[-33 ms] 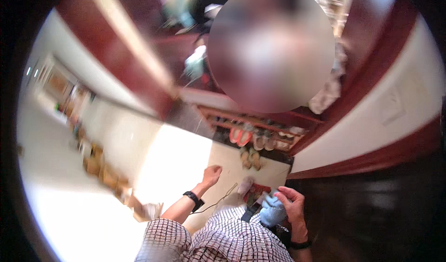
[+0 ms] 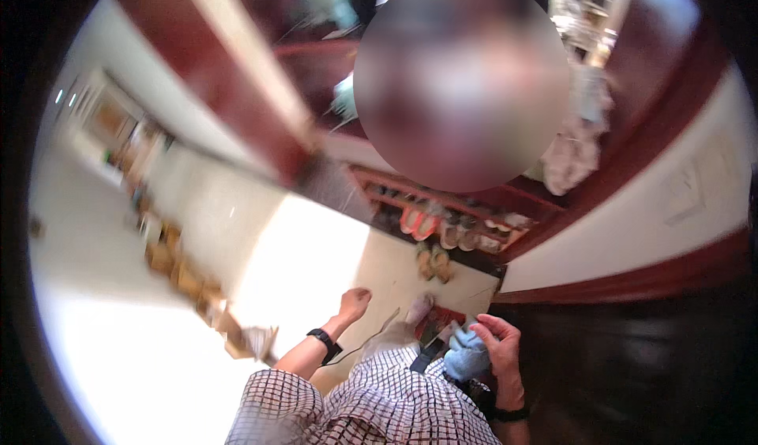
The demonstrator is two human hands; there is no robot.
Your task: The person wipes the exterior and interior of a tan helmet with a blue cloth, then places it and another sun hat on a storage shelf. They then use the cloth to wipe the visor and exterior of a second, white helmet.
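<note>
My left hand (image 2: 354,304) hangs out in front of me over the pale floor, its fingers curled in, with no object showing in them. A black band is on that wrist, and a thin dark cable runs beside the forearm. At my right side, my right hand (image 2: 503,347) has its thumb and fingers closed on a bunched light blue cloth (image 2: 467,353), which is held against my checked shirt (image 2: 391,394). Another black band circles the right wrist. Part of the cloth is hidden behind the fingers.
Ahead stands a low red-brown shoe rack (image 2: 442,208) with several pairs of shoes. A pair of sandals (image 2: 433,262) lies on the floor before it. Cardboard boxes (image 2: 189,283) line the left. A dark surface (image 2: 608,366) lies right. A round blur covers the upper middle.
The surroundings have shifted slightly to the right in the view. My left hand sits a little lower and further left; my right hand keeps its hold on the blue cloth.
</note>
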